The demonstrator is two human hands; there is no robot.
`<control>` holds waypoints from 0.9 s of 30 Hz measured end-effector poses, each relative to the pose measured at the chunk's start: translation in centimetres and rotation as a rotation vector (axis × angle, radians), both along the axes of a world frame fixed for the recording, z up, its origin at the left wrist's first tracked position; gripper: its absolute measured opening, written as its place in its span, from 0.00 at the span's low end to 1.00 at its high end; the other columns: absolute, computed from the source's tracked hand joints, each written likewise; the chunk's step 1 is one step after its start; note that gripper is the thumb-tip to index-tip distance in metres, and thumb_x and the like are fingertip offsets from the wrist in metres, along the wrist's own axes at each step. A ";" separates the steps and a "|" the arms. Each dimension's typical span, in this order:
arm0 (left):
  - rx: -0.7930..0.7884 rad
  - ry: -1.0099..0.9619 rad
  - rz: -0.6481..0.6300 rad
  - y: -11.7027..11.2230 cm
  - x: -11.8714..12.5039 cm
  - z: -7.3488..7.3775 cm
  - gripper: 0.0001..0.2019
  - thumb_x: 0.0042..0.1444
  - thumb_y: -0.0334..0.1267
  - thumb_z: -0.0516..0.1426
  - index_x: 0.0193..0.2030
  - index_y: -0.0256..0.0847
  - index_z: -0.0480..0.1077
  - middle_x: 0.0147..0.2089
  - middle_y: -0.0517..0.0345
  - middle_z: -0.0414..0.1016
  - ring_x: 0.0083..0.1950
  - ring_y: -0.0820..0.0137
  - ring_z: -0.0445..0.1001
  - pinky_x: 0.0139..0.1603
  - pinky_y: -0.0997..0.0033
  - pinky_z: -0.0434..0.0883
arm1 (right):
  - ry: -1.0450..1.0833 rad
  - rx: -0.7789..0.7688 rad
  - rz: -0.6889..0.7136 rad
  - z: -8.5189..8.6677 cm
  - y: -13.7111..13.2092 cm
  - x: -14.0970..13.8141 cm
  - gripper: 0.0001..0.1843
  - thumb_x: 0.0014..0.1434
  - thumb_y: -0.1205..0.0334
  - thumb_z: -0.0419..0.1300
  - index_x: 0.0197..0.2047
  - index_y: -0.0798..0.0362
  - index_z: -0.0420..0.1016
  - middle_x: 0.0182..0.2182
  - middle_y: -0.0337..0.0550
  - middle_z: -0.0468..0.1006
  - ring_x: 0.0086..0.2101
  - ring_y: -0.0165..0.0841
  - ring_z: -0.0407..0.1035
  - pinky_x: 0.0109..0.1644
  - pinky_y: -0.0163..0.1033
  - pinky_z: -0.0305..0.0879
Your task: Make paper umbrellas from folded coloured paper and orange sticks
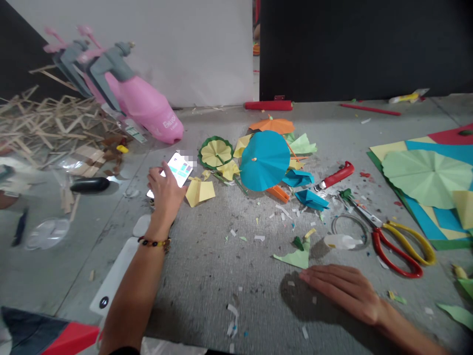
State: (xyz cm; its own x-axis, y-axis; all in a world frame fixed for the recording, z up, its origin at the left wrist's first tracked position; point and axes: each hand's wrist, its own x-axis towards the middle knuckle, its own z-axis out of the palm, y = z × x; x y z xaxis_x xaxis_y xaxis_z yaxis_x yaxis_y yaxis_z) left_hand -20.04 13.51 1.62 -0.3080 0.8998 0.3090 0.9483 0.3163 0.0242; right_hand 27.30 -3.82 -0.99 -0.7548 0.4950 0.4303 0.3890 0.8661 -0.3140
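My left hand point(166, 195) grips a smartphone point(180, 169) with a lit screen, and a beaded bracelet point(154, 242) circles that wrist. A folded yellow paper piece point(199, 192) lies just right of the phone. My right hand point(342, 291) rests flat on the grey work surface point(221, 266), holding nothing, with a cut green paper scrap point(293, 257) near its fingertips. Beyond both hands stand a blue paper umbrella point(264, 160) and a green-and-yellow paper fan point(216, 153). Red-and-yellow scissors point(397, 249) lie to the right of my right hand.
A pink spray bottle point(144, 108) and a heap of wooden sticks point(48, 128) lie at the upper left. Sheets of coloured paper point(417, 197) sit at the right, and paper scraps litter the surface. A dark wall panel point(351, 49) stands behind.
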 end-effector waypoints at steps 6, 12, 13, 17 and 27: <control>0.012 0.014 -0.008 -0.1 -0.1 -0.1 0.45 0.54 0.41 0.64 0.72 0.26 0.50 0.61 0.29 0.59 0.62 0.40 0.63 0.60 0.45 0.69 | 0.006 -0.009 0.001 0.0 0.0 0.0 0.23 0.72 0.71 0.44 0.65 0.58 0.68 0.51 0.52 0.83 0.54 0.35 0.76 0.50 0.41 0.79; 0.005 -0.032 -0.013 0.2 -0.5 -0.3 0.47 0.53 0.43 0.65 0.73 0.24 0.49 0.61 0.27 0.59 0.63 0.38 0.62 0.61 0.43 0.68 | 0.010 0.008 0.000 0.0 0.1 -0.2 0.22 0.72 0.71 0.43 0.63 0.60 0.71 0.51 0.50 0.83 0.55 0.34 0.75 0.51 0.40 0.78; 0.000 -0.048 0.000 0.5 -0.7 -0.3 0.48 0.52 0.45 0.67 0.73 0.24 0.49 0.62 0.27 0.59 0.63 0.38 0.63 0.61 0.43 0.68 | 0.012 0.010 -0.001 0.0 0.1 -0.2 0.22 0.72 0.71 0.43 0.62 0.60 0.71 0.51 0.50 0.83 0.55 0.34 0.75 0.51 0.40 0.78; -0.075 -0.127 0.068 2.0 -2.2 -0.5 0.56 0.43 0.46 0.72 0.72 0.21 0.50 0.61 0.25 0.62 0.63 0.38 0.64 0.63 0.44 0.67 | 0.015 -0.006 0.004 0.2 0.2 -0.4 0.22 0.72 0.72 0.44 0.62 0.60 0.72 0.51 0.51 0.83 0.54 0.34 0.76 0.51 0.40 0.78; -0.005 -0.122 0.049 2.0 -1.7 -0.3 0.56 0.45 0.44 0.72 0.72 0.21 0.47 0.62 0.26 0.60 0.65 0.38 0.62 0.64 0.44 0.66 | 0.036 -0.018 0.007 0.1 0.2 -0.4 0.22 0.72 0.71 0.45 0.64 0.59 0.70 0.49 0.53 0.83 0.53 0.35 0.77 0.51 0.40 0.79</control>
